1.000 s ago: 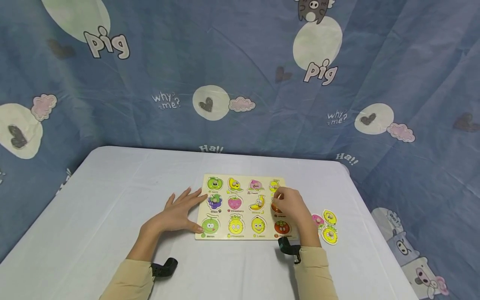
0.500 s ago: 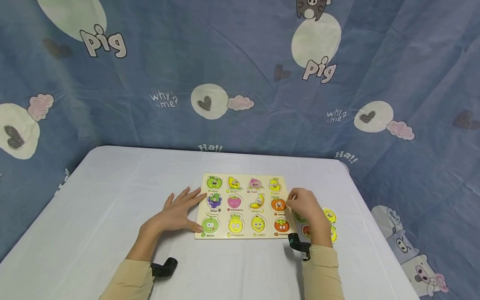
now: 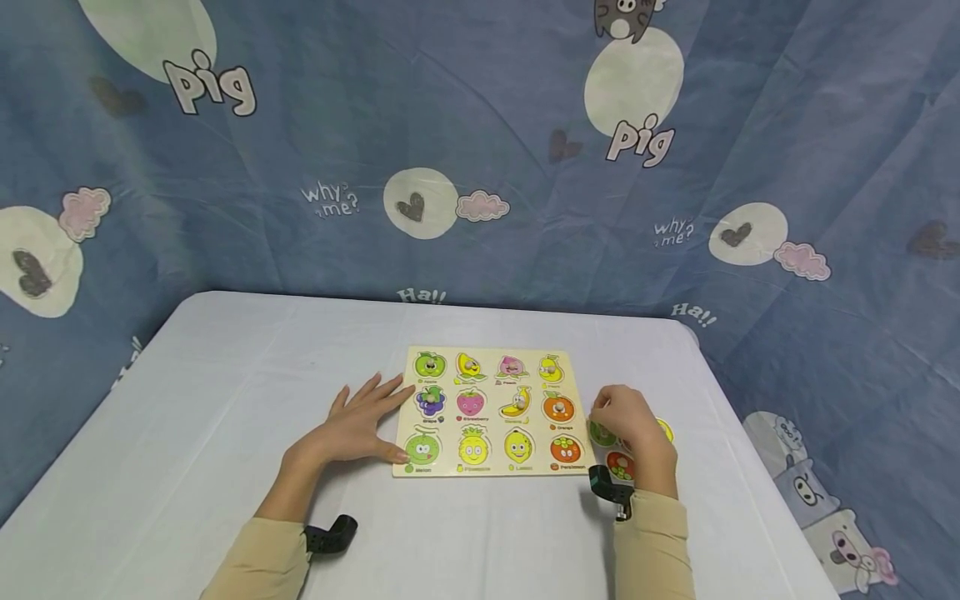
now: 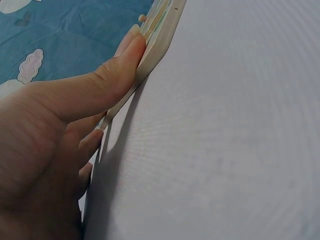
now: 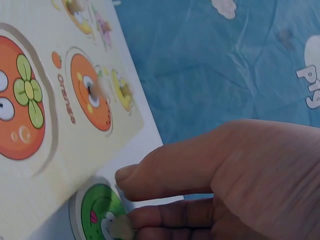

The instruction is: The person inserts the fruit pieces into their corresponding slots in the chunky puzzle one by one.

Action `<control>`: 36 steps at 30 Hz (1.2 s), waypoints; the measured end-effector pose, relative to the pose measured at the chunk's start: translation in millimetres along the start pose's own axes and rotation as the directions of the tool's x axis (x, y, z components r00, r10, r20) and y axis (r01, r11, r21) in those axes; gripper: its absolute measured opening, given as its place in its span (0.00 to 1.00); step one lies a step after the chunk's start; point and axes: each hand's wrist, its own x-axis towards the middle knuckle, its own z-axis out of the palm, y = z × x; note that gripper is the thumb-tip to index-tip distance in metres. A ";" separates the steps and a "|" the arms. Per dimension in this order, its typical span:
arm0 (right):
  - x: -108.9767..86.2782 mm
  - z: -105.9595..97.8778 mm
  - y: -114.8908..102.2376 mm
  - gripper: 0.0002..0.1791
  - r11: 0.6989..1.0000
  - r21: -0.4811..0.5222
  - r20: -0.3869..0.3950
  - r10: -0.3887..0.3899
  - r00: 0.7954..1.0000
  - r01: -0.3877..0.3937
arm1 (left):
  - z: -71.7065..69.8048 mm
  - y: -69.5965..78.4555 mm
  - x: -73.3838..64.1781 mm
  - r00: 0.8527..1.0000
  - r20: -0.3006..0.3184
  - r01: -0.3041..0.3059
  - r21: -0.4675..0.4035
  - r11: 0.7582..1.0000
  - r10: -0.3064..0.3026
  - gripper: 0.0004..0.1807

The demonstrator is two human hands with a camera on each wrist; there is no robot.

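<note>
A wooden fruit puzzle board [image 3: 495, 423] lies on the table. My left hand [image 3: 352, 429] rests at its left edge with fingers spread; in the left wrist view the thumb [image 4: 107, 82] touches the board's side. To the right of the board, my right hand [image 3: 626, 417] hovers over loose pieces. Its thumb and fingers stand apart beside a round green melon piece [image 5: 102, 210] with a small knob. On the board, the orange piece [image 3: 558, 407] sits in its slot, knob up. The bottom-row pictures show no knobs.
Beside the board lies a red persimmon-like piece [image 3: 620, 465]. A yellow piece [image 3: 665, 429] shows partly behind the right wrist. The white table [image 3: 300, 333] meets a blue printed cloth [image 3: 480, 267] at the back.
My right hand has moved off the orange on the board, rightward to the loose pieces, leaving the orange in its slot. The left hand has stayed put.
</note>
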 end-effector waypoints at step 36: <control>-4.1 -3.9 6.2 0.06 1.000 0.006 0.069 -0.004 0.998 0.004 | -1.9 4.4 0.7 0.999 0.011 0.041 0.043 0.998 -0.041 0.63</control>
